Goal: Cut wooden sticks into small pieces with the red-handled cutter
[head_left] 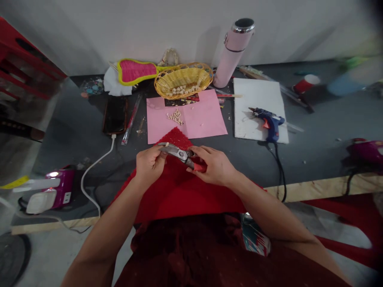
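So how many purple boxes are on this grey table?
2. One purple box, with a white plug at it, is near the table's left end; the other is at the picture's right edge, blurred. Others might be hidden.

The right grip (214, 164) covers part of the handles of the pliers (181, 154), and the pale bit (166, 144) near their tip is too small to make out. The basket (179, 77) hides part of the pink paddle (139, 71); at far right, a bluish thing (344, 85) is blurred and a purple thing (369, 154) cut off.
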A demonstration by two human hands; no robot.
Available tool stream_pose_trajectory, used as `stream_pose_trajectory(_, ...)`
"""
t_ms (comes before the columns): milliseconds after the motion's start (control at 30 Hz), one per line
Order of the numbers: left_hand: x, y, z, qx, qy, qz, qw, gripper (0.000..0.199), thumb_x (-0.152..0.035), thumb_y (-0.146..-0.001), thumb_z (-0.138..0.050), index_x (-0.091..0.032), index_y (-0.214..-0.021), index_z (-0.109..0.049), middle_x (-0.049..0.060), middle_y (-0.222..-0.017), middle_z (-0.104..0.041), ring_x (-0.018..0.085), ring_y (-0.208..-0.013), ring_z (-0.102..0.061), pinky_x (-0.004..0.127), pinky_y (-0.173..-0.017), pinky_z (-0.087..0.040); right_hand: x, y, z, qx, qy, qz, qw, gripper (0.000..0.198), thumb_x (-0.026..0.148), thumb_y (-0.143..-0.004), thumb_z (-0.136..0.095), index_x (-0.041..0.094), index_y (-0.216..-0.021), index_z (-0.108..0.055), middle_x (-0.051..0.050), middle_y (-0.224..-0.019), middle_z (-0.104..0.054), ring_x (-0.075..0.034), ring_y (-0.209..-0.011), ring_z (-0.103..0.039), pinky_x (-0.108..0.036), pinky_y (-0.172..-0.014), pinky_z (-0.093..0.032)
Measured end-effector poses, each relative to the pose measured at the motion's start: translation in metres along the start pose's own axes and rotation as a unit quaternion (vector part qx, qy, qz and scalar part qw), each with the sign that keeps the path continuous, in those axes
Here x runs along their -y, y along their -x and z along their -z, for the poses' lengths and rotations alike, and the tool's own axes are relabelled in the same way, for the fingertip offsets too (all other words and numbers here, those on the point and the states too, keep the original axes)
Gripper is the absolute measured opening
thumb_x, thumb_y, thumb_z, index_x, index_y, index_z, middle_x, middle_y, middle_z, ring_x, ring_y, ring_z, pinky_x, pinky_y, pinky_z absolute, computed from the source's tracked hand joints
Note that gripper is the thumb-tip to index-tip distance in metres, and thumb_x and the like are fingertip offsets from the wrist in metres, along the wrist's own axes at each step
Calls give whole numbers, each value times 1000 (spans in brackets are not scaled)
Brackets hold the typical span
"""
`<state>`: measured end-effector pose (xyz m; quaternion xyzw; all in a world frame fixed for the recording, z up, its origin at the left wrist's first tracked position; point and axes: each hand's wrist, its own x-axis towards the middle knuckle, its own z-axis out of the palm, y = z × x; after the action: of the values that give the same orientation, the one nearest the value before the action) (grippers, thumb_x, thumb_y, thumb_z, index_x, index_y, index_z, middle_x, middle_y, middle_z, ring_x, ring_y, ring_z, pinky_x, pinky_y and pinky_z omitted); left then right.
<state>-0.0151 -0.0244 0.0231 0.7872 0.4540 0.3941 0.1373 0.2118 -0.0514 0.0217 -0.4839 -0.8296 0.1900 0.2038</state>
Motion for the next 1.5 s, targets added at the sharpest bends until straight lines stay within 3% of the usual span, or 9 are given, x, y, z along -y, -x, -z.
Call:
stream_pose_trajectory(167, -4, -1, 1, -7, -1, -4, 1000, 26, -23, -89, -50, -17, -67, -63, -1, -57, -63, 9, -49, -56, 19, -52, -43, 5, 2, 0, 2, 2, -12, 1000, 51, 42, -81, -61, 14, -122, -52, -10, -99, -65, -21, -82, -63, -34, -73, -51)
stream_pose_trajectory(333, -4, -3, 0, -23, 10, 4, 1000, 15, -22, -86, -55, -18, -84, -68, 1, -76, -72, 11, -64, -65, 19, -59, -47, 3, -1, -2, -19, -22, 2, 1000, 52, 47, -83, -58, 15, -123, -49, -13, -113, -63, -25, -98, -63, -38, -85, -51)
stream_pose_trajectory(500, 2, -1, -3, -17, -3, 10, 1000, 18, -17, -86, -51, -19, -84, -69, -3, -57, -65, 10, -53, -61, 19, -55, -46, -3, -3, -2, -8, 5, 6, 1000, 58, 48, -81, -59, 17, -129, -46, -14, -122, -60, -27, -110, -58, -44, -94, -48)
stream_pose_trajectory(633, 5, 0, -3, 2, -7, -10, 1000, 18, -14, -85, -50, -18, -84, -68, -3, -56, -64, 11, -53, -61, 20, -56, -46, -8, -3, -1, -2, 20, 18, 1000, 62, 50, -80, -60, 17, -131, -44, -13, -125, -58, -28, -114, -55, -46, -98, -45)
stream_pose_trajectory(900, 4, -1, -2, 12, -25, -18, 999, 19, -18, -87, -48, -18, -80, -65, -1, -59, -64, 12, -55, -61, 21, -56, -45, -5, -1, 0, 6, 8, 7, 1000, 59, 45, -79, -63, 14, -127, -48, -13, -116, -62, -24, -99, -60, -38, -88, -50)
stream_pose_trajectory(1033, 1, 0, -2, 5, -31, -25, 999, 25, -20, -89, -47, -18, -67, -59, -2, -57, -60, 10, -51, -57, 21, -53, -41, 3, 0, 3, 16, 8, -13, 1000, 53, 40, -79, -62, 15, -124, -51, -10, -101, -65, -20, -83, -62, -33, -75, -50)
stream_pose_trajectory(1167, -2, -1, -1, 1, -31, -22, 999, 29, -20, -89, -49, -17, -61, -55, -2, -53, -56, 9, -48, -54, 20, -50, -39, 5, 1, 3, 19, 6, -21, 1000, 49, 41, -81, -59, 15, -122, -52, -10, -98, -65, -20, -80, -62, -33, -73, -50)
stream_pose_trajectory(1400, -3, -2, -1, -31, -9, 8, 999, 14, -21, -86, -55, -18, -90, -68, 2, -81, -73, 12, -70, -67, 20, -64, -49, -1, -2, -2, -10, -16, 2, 1000, 54, 48, -83, -58, 16, -125, -48, -13, -115, -63, -24, -99, -62, -39, -86, -51)
stream_pose_trajectory(1500, 1, 0, -3, -27, -18, 14, 999, 16, -19, -86, -53, -19, -88, -68, -1, -65, -70, 12, -60, -65, 20, -59, -48, -5, -3, -1, -4, 4, 2, 1000, 58, 48, -81, -60, 16, -128, -46, -13, -121, -60, -27, -107, -59, -43, -92, -49)
